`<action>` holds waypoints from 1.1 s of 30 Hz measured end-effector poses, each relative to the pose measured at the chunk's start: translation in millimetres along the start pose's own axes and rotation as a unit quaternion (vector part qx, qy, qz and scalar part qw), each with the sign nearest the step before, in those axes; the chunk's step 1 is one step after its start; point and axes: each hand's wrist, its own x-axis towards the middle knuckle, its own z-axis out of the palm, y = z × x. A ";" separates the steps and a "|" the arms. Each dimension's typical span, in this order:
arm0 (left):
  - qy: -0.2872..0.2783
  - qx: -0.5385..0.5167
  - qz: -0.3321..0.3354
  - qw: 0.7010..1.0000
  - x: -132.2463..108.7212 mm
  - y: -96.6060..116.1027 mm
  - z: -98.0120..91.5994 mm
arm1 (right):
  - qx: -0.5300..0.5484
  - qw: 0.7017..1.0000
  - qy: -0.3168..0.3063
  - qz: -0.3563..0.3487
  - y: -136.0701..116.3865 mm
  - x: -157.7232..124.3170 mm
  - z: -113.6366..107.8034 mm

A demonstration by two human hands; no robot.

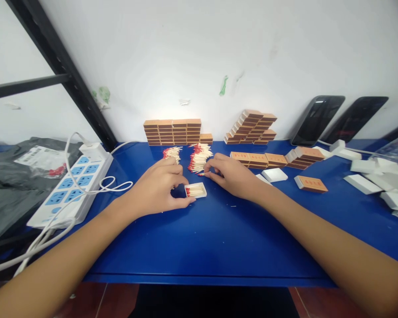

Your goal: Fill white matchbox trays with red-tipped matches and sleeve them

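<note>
A small white matchbox tray (201,194) lies on the blue table, partly filled with red-tipped matches (195,191). My left hand (164,187) grips this tray at its left end between thumb and fingers. Just beyond it, my right hand (227,174) pinches a match (201,174) by its pale end, beside the larger match pile (200,159). A second, smaller match pile (172,154) sits behind my left hand. Right of my right wrist rests a white tray (274,175), and an orange-brown matchbox cover (311,184) lies farther right.
Matchboxes stand stacked against the wall in a left block (172,132) and a stepped right block (251,128). A row of matchboxes (258,160) runs in front. Two phones (318,119) lean at the back right, near heaped white trays (384,176). A corded power strip (71,187) lies left.
</note>
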 end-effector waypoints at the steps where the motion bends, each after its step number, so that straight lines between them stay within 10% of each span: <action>1: 0.001 0.000 0.001 1.000 -0.1 0.0 0.0 | 0.000 1.000 -0.001 0.002 -0.1 0.2 -0.2; 24: -0.006 0.004 0.003 1.000 -0.6 -0.8 -1.2 | -0.091 0.992 -0.063 0.066 -7.7 -0.7 -2.4; 33: -0.006 0.004 0.001 1.000 -0.6 -1.0 -0.2 | 0.055 0.997 -0.043 0.029 -14.6 -8.0 -8.7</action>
